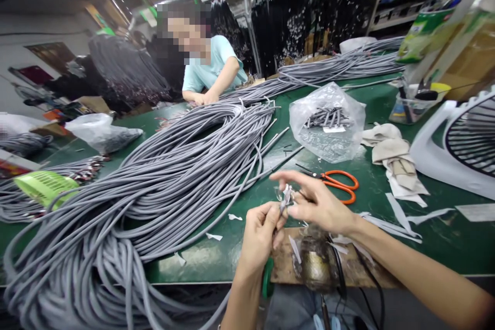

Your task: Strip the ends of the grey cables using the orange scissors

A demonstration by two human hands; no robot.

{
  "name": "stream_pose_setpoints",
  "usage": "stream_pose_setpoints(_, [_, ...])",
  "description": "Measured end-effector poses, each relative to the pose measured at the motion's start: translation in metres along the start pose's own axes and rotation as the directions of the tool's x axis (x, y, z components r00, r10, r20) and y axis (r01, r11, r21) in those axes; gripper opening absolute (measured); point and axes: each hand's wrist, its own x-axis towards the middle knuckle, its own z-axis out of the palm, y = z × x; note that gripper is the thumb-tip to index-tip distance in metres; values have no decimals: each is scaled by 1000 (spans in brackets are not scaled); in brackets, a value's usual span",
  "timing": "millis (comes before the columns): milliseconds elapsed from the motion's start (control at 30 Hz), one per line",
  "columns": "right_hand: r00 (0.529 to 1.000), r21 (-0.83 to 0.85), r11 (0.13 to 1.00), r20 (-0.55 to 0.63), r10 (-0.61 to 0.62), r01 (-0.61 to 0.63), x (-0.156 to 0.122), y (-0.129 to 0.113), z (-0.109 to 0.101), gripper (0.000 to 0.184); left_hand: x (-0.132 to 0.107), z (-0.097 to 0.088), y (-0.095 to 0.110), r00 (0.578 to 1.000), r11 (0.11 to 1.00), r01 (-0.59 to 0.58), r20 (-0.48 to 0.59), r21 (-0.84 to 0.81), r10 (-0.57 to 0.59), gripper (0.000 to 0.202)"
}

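Observation:
My left hand [265,221] is closed in a pinch round the end of a grey cable [284,207], which points up and away from me. Frayed white strands [286,193] stick out of the cable's tip. Close against this end is my right hand [320,201], its index finger stretched out above the strands and its other fingers bent and apart. Whether its thumb touches the cable is hard to make out. Just beyond the right hand lie orange-handled scissors [340,180]. Below both hands, a brass-coloured round device [315,263] sits on a wooden board [284,268].
Long looped grey cables [174,180] cover the left of the green table [185,263]. A plastic bag [328,142] of short dark pieces, cloth gloves [398,154], white strips [402,216] and a fan [464,139] stand rightward. Across the table another person [216,67] handles cables.

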Motion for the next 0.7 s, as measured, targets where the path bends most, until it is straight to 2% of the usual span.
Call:
stream_pose_setpoints(33, [999,-21,1000,39,-3,4,0,-2,0,25,0,-1,-1,1000,1000,10,20,-18,-10,37])
stream_pose_setpoints(100, [999,-45,999,21,27,-26,1,-2,2,12,0,-2,-1,999,999,22,38,-45,-21,37])
stream_pose_setpoints(233, [980,27,993,-157,120,-117,2,3,9,21,1,-1,0,1000,997,10,0,-74,-10,34])
stream_pose_setpoints(367, [951,-26,998,-304,54,-65,0,6,15,24,2,5,0,999,992,-7,-53,-125,0,29])
stream_pose_setpoints(467, [954,11,999,-298,41,-39,0,7,18,22,2,8,-2,997,988,-19,-79,-152,7,26])
stream_pose_setpoints(600, [970,116,985,-193,148,-127,2,12,19,21,0,9,-2,984,990,-102,-155,-100,86,22])
stream_pose_setpoints(700, [949,-47,988,-289,127,-146,0,12,15,19,-1,9,-2,960,986,-164,-236,-41,150,18])
